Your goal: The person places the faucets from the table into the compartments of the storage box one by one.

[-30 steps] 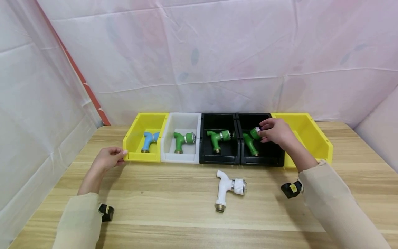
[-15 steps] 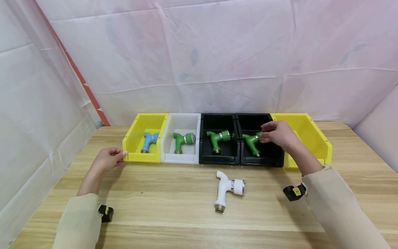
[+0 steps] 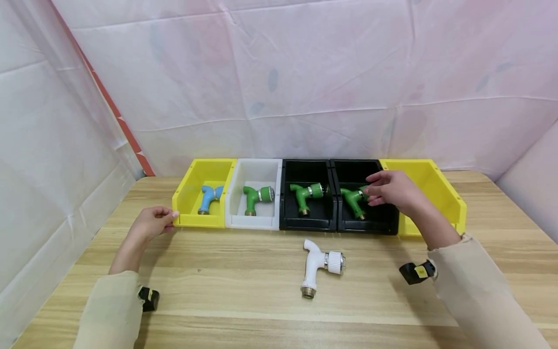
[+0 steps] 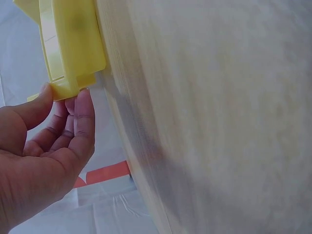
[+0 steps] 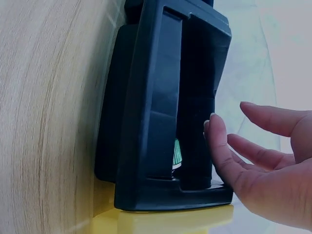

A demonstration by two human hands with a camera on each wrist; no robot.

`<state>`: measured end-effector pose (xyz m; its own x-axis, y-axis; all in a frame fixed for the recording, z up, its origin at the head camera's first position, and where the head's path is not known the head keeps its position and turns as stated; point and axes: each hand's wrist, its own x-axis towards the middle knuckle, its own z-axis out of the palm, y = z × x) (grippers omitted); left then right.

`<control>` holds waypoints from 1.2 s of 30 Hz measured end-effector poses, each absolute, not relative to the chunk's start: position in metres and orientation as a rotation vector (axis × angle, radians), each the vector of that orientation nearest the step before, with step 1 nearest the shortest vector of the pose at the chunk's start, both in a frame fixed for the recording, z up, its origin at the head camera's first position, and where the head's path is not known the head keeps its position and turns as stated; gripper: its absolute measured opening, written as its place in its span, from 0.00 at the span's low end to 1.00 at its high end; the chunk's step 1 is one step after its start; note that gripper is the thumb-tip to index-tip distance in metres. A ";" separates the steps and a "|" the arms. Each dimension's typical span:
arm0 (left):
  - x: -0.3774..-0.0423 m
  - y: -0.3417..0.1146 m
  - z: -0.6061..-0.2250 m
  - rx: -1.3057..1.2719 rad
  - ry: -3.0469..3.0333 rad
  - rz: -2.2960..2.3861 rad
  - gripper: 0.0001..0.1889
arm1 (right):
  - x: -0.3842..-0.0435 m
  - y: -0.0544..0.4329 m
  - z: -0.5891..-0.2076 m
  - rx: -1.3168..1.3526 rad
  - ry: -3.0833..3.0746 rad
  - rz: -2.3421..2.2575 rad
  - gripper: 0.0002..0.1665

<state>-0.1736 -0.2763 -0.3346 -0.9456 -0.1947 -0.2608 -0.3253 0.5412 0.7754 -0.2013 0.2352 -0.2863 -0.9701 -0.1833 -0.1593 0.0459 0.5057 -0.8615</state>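
On the long wooden table (image 3: 244,291), my left hand (image 3: 150,224) pinches the front corner of the yellow plastic bin (image 3: 198,220). My right hand (image 3: 392,190), fingers straight and loose, holds nothing above the green plastic hose nozzle (image 3: 352,199) lying in the right black plastic bin (image 3: 370,225).

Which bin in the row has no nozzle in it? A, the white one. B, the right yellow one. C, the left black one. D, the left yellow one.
B: the right yellow bin shows only bare walls and floor, while the left yellow bin holds a blue nozzle and the white bin and left black bin each hold a green one.
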 end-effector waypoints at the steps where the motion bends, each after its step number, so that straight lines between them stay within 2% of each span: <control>1: -0.173 -0.276 -0.334 -0.427 2.636 1.363 0.18 | -0.200 0.235 -0.286 -0.116 2.514 -1.456 0.30; 25: -0.169 -0.273 -0.330 -0.371 2.611 1.401 0.16 | -0.179 0.227 -0.271 -0.195 2.447 -1.427 0.28; 36: -0.171 -0.275 -0.331 -0.375 2.606 1.399 0.17 | -0.168 0.219 -0.274 -0.275 2.362 -1.440 0.24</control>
